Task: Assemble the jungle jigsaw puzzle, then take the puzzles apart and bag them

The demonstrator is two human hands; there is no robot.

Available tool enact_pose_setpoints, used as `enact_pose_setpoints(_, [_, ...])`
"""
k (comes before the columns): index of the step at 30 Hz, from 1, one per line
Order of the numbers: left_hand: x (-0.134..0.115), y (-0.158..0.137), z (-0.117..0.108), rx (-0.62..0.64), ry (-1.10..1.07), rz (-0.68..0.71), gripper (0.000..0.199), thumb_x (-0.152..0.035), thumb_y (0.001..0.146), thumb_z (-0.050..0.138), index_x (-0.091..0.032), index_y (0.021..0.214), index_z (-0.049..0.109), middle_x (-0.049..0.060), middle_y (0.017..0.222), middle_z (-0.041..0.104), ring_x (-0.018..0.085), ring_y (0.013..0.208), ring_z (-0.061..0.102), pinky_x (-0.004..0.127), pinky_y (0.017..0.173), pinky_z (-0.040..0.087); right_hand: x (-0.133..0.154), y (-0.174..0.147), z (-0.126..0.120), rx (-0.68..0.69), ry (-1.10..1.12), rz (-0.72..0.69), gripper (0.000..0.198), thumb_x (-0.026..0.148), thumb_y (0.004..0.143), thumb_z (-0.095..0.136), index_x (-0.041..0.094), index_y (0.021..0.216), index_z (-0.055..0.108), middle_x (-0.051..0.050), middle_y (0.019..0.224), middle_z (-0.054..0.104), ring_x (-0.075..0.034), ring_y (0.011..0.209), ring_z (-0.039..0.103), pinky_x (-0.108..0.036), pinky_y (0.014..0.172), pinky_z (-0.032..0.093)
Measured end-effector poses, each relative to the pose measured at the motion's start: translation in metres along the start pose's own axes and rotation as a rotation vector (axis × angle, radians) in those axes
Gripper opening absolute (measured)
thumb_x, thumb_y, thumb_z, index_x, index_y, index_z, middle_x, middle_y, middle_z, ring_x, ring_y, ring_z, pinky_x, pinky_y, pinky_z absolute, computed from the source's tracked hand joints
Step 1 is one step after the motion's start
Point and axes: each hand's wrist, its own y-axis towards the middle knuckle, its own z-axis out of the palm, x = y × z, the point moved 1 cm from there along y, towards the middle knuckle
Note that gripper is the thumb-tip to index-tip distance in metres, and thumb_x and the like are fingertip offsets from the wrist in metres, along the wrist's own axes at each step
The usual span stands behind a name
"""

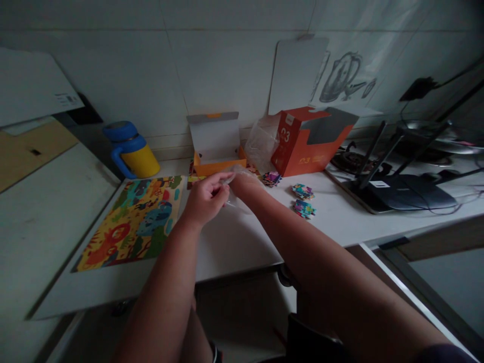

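Note:
My left hand (207, 197) pinches the edge of a clear plastic bag (242, 206) between thumb and fingers. My right hand (242, 180) reaches into that bag up to about the wrist; its fingers are hidden behind the film and blurred. Just beyond both hands stands an open orange box (214, 167) with its grey lid (215, 133) raised. On the right of my right forearm lie small stacks of puzzle pieces (302, 190), with one more stack (271, 178) near the bag. To the left a colourful animal picture sheet (139, 219) lies flat.
A larger orange-red box (313, 141) stands open at the back right, with another crumpled clear bag (260, 143) beside it. A blue and yellow mug (132, 151) stands at the back left. A black router (410, 191) with antennas and a gas burner (351, 159) occupy the right side.

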Motion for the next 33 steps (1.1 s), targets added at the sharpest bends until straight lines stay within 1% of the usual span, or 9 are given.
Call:
enact_pose_setpoints(3, [-0.001,0.000,-0.001,-0.004,-0.003,0.011,0.038,-0.028,0.097,0.061,-0.019,0.133,0.072,-0.004,0.061,0.061,0.011,0.049,0.054,0.022,0.049,0.044,-0.001,0.010,-0.002,0.061,-0.015,0.035,0.038,0.042,0.103,0.069,0.018,0.133,0.067,-0.010,0.133,0.068,-0.025,0.112,0.070,-0.048,0.095,0.061])
enact_pose_setpoints(6, [0.000,0.001,0.000,-0.018,-0.001,0.008,0.038,-0.030,0.098,0.062,-0.020,0.134,0.071,-0.004,0.059,0.060,0.010,0.048,0.052,0.022,0.047,0.042,0.002,-0.003,-0.006,0.027,-0.068,0.055,0.034,0.033,0.105,0.064,0.015,0.133,0.069,-0.017,0.136,0.070,-0.030,0.122,0.069,-0.049,0.101,0.057])
enact_pose_setpoints(10, [0.001,0.002,0.001,-0.057,-0.010,-0.006,0.037,-0.030,0.098,0.061,-0.019,0.133,0.072,-0.005,0.057,0.058,0.010,0.045,0.049,0.021,0.047,0.039,0.013,-0.057,-0.017,-0.088,-0.136,0.026,0.037,0.017,0.103,0.051,0.008,0.133,0.071,-0.027,0.136,0.070,-0.037,0.127,0.067,-0.048,0.103,0.054])
enact_pose_setpoints(13, [0.002,0.002,0.000,-0.083,-0.008,-0.028,0.037,-0.033,0.098,0.063,-0.019,0.131,0.073,-0.005,0.057,0.058,0.010,0.046,0.049,0.021,0.046,0.037,0.019,-0.105,-0.035,-0.149,-0.154,-0.055,0.039,0.011,0.104,0.041,0.008,0.127,0.073,-0.024,0.127,0.075,-0.033,0.118,0.071,-0.040,0.100,0.052])
enact_pose_setpoints(17, [0.005,0.003,-0.001,-0.094,-0.034,-0.043,0.037,-0.037,0.099,0.063,-0.020,0.130,0.072,-0.006,0.056,0.056,0.010,0.046,0.048,0.021,0.045,0.036,-0.008,-0.138,-0.071,-0.316,-0.134,0.064,0.046,0.042,0.111,0.039,0.016,0.107,0.077,-0.018,0.093,0.077,-0.033,0.090,0.075,-0.039,0.081,0.051])
enact_pose_setpoints(20, [0.007,0.003,0.000,-0.120,-0.021,-0.021,0.033,-0.033,0.099,0.062,-0.020,0.126,0.073,-0.005,0.058,0.057,0.010,0.048,0.050,0.022,0.047,0.040,-0.054,-0.123,-0.078,-0.391,-0.231,0.218,0.052,0.041,0.111,0.032,0.012,0.110,0.074,-0.024,0.099,0.076,-0.037,0.095,0.074,-0.041,0.080,0.050])
enact_pose_setpoints(24, [0.006,0.002,0.002,-0.112,-0.030,-0.008,0.031,-0.031,0.098,0.062,-0.020,0.125,0.073,-0.005,0.060,0.058,0.010,0.048,0.051,0.022,0.048,0.041,-0.106,-0.080,-0.046,-0.200,-0.248,0.197,0.040,0.039,0.107,0.047,0.009,0.125,0.067,-0.026,0.115,0.075,-0.035,0.104,0.073,-0.039,0.083,0.051])
enact_pose_setpoints(28, [0.006,0.002,0.002,-0.085,-0.030,0.000,0.031,-0.031,0.099,0.061,-0.021,0.127,0.073,-0.005,0.060,0.058,0.010,0.048,0.050,0.022,0.047,0.040,-0.124,-0.049,-0.009,-0.128,-0.243,0.147,0.058,0.045,0.100,0.061,0.005,0.141,0.055,-0.029,0.130,0.071,-0.036,0.116,0.071,-0.037,0.089,0.051])
enact_pose_setpoints(33, [0.010,0.002,0.002,-0.074,-0.038,0.008,0.032,-0.031,0.100,0.061,-0.021,0.128,0.072,-0.005,0.059,0.056,0.010,0.048,0.049,0.022,0.048,0.040,-0.133,-0.030,0.003,-0.051,-0.270,0.101,0.063,0.043,0.098,0.066,0.000,0.141,0.055,-0.030,0.116,0.076,-0.037,0.106,0.075,-0.036,0.080,0.053])
